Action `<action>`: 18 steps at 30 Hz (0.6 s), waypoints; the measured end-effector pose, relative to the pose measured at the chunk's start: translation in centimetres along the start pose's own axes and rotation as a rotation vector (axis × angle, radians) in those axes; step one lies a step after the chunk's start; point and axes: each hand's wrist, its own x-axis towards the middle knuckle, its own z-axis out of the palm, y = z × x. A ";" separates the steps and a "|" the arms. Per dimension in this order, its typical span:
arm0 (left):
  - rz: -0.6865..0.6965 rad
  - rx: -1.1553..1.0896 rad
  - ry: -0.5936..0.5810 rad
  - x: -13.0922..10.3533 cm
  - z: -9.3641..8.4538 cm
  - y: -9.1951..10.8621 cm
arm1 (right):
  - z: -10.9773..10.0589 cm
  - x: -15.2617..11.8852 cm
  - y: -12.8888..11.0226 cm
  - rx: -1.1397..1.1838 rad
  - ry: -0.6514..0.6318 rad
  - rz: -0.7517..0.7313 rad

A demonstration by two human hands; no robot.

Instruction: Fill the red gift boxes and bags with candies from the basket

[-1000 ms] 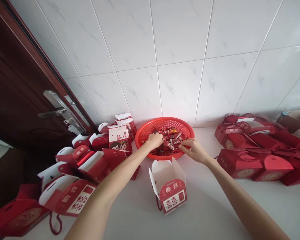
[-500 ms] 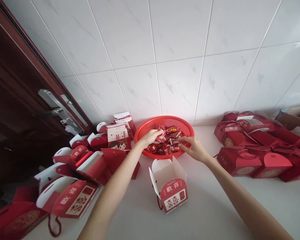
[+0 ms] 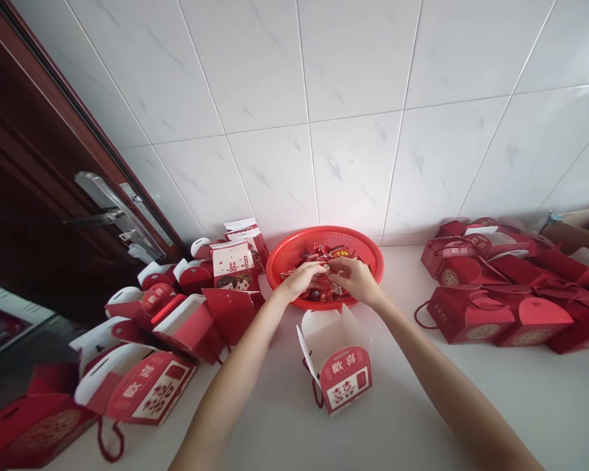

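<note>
A red plastic basket holds a heap of wrapped candies, mostly in red wrappers. Inside it, my left hand is curled around wrapped candies, partly hidden by its fingers. Close against it, my right hand has its fingers pinched together at a red wrapped candy, their tips nearly meeting the left hand's. Just in front of the basket stands an open red and white gift box, upright with flaps raised and a dark red cord handle at its left side. Its inner floor is hidden.
Several open red boxes crowd the left side of the white table. More red boxes, many folded shut, stand in rows at the right. A tiled wall rises behind the basket; a dark wooden door is at left.
My right hand has moved left from the basket's right side to meet my left hand over the candies. My left hand has turned and shifted slightly lower. The open box stays put.
</note>
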 end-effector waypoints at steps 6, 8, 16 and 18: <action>0.043 0.064 0.013 0.0 0.0 -0.9 | -0.1 -0.3 0.4 0.003 0.011 0.015; 0.070 0.132 -0.008 0.0 0.0 -1.1 | -0.3 -0.3 0.4 0.005 0.008 0.014; 0.178 0.444 0.157 -0.7 0.3 -1.0 | -0.2 -0.5 0.3 0.020 0.066 0.042; 0.194 0.479 0.218 -0.9 0.3 -1.0 | -0.2 -0.6 0.3 0.038 0.080 0.053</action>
